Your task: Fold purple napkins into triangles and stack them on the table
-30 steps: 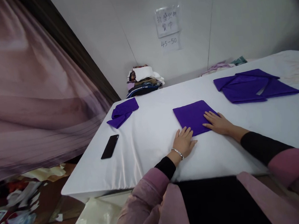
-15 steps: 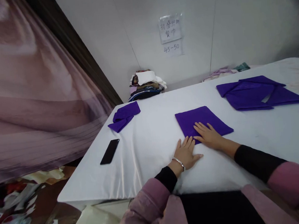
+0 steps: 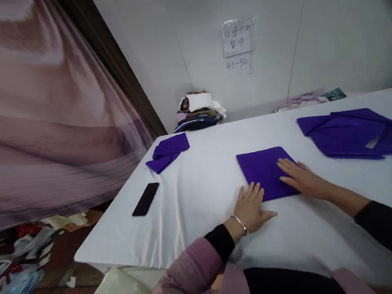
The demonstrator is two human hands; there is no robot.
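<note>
A purple cloth napkin (image 3: 262,166), folded into a flat square, lies on the white-covered table (image 3: 204,164) in front of me. My left hand (image 3: 251,208) rests flat with fingers apart, its fingertips on the napkin's near left corner. On the napkin's right side lies my right hand (image 3: 300,178), palm down and fingers outstretched. Neither hand grips anything. Farther right sits a loosely folded pile of purple cloth (image 3: 346,135). Another crumpled purple cloth (image 3: 171,149) is at the table's far left.
A black phone (image 3: 146,199) lies near the left table edge. Stacked clothes (image 3: 198,110) and more fabric (image 3: 303,101) sit behind the table by the wall. A paper sign (image 3: 237,44) hangs there. A pink curtain (image 3: 43,109) drapes at left, with litter (image 3: 31,250) on the floor below.
My right hand has slid rightward across the napkin, away from my left hand. The left hand stays at the near left corner. The whole view has shifted slightly.
</note>
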